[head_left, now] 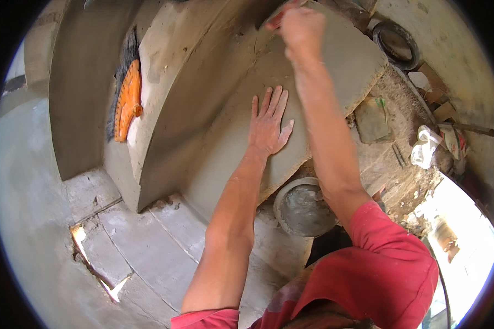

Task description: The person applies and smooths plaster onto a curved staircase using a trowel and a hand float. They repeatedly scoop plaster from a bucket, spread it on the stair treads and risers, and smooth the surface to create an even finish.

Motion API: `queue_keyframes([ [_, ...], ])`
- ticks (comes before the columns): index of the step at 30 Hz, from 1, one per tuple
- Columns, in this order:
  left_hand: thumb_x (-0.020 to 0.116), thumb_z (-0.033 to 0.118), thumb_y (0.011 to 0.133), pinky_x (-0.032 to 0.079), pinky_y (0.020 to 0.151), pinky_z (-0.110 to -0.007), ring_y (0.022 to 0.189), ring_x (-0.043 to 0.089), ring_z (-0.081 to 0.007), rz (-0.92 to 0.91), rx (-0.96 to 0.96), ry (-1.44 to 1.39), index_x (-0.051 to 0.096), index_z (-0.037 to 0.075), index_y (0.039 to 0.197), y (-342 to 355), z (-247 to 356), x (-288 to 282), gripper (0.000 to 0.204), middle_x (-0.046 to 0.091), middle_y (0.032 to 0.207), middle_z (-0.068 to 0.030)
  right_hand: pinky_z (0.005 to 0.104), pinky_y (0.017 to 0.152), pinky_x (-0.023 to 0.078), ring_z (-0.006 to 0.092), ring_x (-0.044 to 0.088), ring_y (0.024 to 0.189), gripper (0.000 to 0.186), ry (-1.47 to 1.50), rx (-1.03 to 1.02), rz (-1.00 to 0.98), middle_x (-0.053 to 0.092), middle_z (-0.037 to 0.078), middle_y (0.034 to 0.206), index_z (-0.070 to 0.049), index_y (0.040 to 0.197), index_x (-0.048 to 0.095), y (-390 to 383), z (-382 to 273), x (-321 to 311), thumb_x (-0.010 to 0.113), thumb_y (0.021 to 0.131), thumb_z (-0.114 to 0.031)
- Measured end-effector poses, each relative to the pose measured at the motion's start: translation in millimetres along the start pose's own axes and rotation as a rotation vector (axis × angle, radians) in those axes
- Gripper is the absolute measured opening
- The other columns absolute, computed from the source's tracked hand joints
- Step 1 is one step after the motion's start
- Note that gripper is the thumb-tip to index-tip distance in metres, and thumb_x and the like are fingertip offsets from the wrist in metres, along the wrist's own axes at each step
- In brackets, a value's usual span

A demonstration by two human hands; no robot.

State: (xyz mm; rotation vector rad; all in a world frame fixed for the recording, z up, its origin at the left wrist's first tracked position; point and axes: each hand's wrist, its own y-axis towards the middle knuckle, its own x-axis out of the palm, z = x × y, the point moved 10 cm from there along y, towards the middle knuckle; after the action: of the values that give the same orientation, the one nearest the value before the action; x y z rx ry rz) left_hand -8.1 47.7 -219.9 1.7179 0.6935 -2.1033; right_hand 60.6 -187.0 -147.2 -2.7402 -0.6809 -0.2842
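My left hand (269, 123) lies flat with spread fingers on a smooth grey plastered slab (225, 142). Farther off, near the top edge, my right hand (303, 33) is closed round a red-handled tool (282, 13). A dark flat part shows beside that handle, but blur and the picture's edge leave the tool's exact kind unclear. Below my right forearm stands a round basin (304, 205) of wet grey mortar, partly covered by the arm. An orange-backed brush (129, 101) with dark bristles rests on the ledge of the low wall at the left.
The low plastered wall (173, 98) rises left of the slab. Grey floor slabs (142, 236) with a broken gap lie at lower left. A black round tub (395, 45), a flat grey square piece (373, 120) and a crumpled white bag (425, 147) sit among rubble at the right.
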Motion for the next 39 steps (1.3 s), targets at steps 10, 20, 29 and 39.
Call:
queue_keyframes([
  [10,0.059,0.047,0.102,0.009,0.136,-0.06,0.166,0.02,-0.0328,-0.055,-0.007,0.047,0.026,0.012,0.172,4,2,-4,0.084,0.025,0.18,-0.0089,0.0514,0.073,0.058,0.0421,0.077,0.077,0.034,-0.359,0.058,-0.015,0.072,0.031,0.076,0.009,0.085,0.074,-77,58,-29,0.062,0.099,-0.02],
  [20,0.059,0.043,0.102,0.009,0.136,-0.057,0.166,0.02,-0.0349,-0.001,0.017,-0.074,0.028,0.01,0.172,-2,2,-6,0.083,0.022,0.18,-0.0129,0.055,0.073,0.057,0.0515,0.071,0.073,0.031,-0.187,-0.049,-0.015,0.068,0.033,0.073,0.01,0.082,0.071,-110,-7,33,0.062,0.095,-0.016],
  [29,0.06,0.038,0.102,0.01,0.135,-0.061,0.166,0.019,-0.0383,0.021,0.013,-0.047,0.027,0.006,0.171,-1,7,-11,0.083,0.022,0.18,-0.0161,0.0438,0.068,0.061,0.0424,0.076,0.077,0.036,-0.258,-0.577,0.056,0.074,0.031,0.094,0.015,0.132,0.062,-205,-64,25,0.062,0.102,-0.005],
  [39,0.063,0.035,0.1,0.014,0.133,-0.062,0.164,0.022,-0.0402,0.056,0.027,-0.093,0.03,0.005,0.169,-1,6,-14,0.082,0.025,0.178,-0.0184,0.0446,0.088,0.065,0.0486,0.074,0.111,0.055,-0.425,-0.725,-0.208,0.067,0.041,0.13,0.016,0.14,0.054,-230,17,89,0.066,0.091,-0.006],
])
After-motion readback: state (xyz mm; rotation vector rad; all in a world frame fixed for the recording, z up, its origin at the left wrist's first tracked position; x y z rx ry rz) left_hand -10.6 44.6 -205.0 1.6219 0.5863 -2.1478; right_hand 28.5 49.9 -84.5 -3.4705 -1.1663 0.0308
